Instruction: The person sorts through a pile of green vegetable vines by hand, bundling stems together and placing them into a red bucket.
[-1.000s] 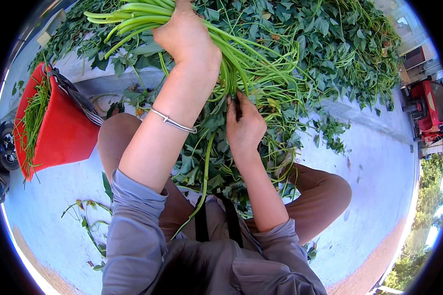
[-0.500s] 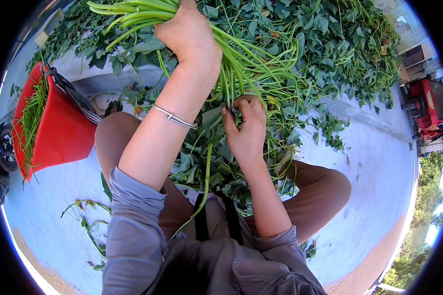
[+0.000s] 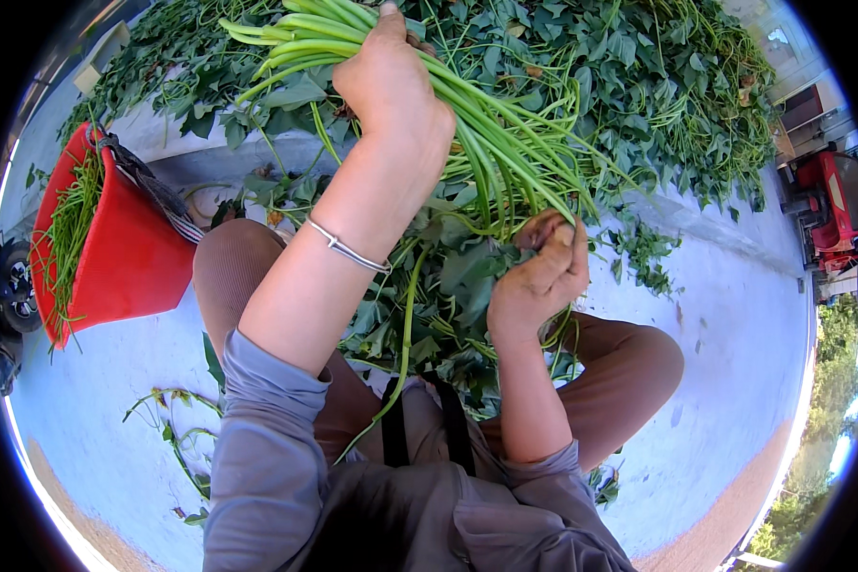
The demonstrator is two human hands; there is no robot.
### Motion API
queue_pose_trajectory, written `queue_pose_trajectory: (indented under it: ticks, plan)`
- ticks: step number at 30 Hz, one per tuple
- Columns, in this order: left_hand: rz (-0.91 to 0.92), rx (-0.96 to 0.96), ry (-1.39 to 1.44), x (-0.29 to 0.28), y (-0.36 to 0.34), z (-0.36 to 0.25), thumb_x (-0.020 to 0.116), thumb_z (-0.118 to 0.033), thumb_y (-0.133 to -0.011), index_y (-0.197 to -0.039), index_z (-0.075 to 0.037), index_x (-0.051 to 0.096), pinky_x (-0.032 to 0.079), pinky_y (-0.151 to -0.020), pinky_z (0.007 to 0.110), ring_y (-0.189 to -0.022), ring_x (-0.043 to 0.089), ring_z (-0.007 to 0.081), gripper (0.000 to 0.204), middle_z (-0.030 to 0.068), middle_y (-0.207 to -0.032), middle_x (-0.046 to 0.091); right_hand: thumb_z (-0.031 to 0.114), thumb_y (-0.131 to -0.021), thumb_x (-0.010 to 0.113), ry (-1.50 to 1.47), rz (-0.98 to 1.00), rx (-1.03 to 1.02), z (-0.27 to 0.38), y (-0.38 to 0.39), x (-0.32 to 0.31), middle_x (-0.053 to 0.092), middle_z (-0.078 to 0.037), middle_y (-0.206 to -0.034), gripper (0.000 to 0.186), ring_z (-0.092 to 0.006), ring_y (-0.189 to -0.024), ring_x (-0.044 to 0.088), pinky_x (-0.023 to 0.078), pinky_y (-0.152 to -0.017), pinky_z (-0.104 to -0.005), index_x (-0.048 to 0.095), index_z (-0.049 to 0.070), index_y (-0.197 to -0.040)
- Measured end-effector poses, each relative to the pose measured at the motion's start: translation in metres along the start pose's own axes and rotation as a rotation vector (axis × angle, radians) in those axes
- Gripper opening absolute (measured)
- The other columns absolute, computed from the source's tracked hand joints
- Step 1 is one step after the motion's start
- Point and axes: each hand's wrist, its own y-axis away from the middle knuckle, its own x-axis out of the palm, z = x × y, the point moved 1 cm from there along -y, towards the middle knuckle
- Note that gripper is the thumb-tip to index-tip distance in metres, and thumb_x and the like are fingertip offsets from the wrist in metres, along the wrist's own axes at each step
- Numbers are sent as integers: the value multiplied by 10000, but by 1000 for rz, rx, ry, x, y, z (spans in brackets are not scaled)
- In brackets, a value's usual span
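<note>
Spreading over the pale floor (image 3: 725,362), a leafy heap (image 3: 658,76) fills the upper part of the view; a red machine (image 3: 834,210) stands well to the right of the heap; the person's bent legs (image 3: 624,372) are on its near side, one knee to each side of the leaves (image 3: 467,272) that trail down from it; a red bucket (image 3: 133,253), packed with cut stems (image 3: 74,224), leans to the left of the heap, a dark strap (image 3: 143,176) hanging from its rim.

The bunch (image 3: 491,119) of long green stems lies across the near edge of the heap, held up over its leaves; the left hand (image 3: 386,81) is wrapped tight around the bunch, thick ends jutting out to its left; the right hand (image 3: 539,281), on the near side of the heap, has thumb and fingers pinched together on the bunch's thin lower right ends; a torn vine (image 3: 176,443) lies on the floor, nearer than the heap and left of the legs; a silver bangle (image 3: 348,250) circles the left wrist, just nearer than the heap's edge.
</note>
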Motion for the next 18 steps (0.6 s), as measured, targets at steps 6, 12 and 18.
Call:
queue_pose_trajectory:
  ticks: [6,12,18]
  plan:
    - [88,109,54,-12,-62,-51,449,-187,-893,-767,-36,416,422,-557,361,-549,430,202,199,59,-634,433,393,-826,490,-126,992,-207,34,-23,-52,575,-101,-801,376,-262,-757,521,422,-670,-337,602,36,-863]
    - [-42,140,163,24,-8,-68,513,-193,-862,-753,-108,485,404,-528,281,-563,434,149,141,6,-624,447,112,-736,637,625,630,-198,-27,9,-23,607,-74,-818,233,-248,-624,580,474,-554,-299,605,59,-961]
    - [-86,133,151,22,-6,-65,505,-169,-861,-778,-89,493,405,-492,269,-546,455,149,116,15,-634,467,105,-740,629,799,302,-329,-50,7,7,613,-92,-772,186,-236,-660,607,483,-539,-301,598,18,-901]
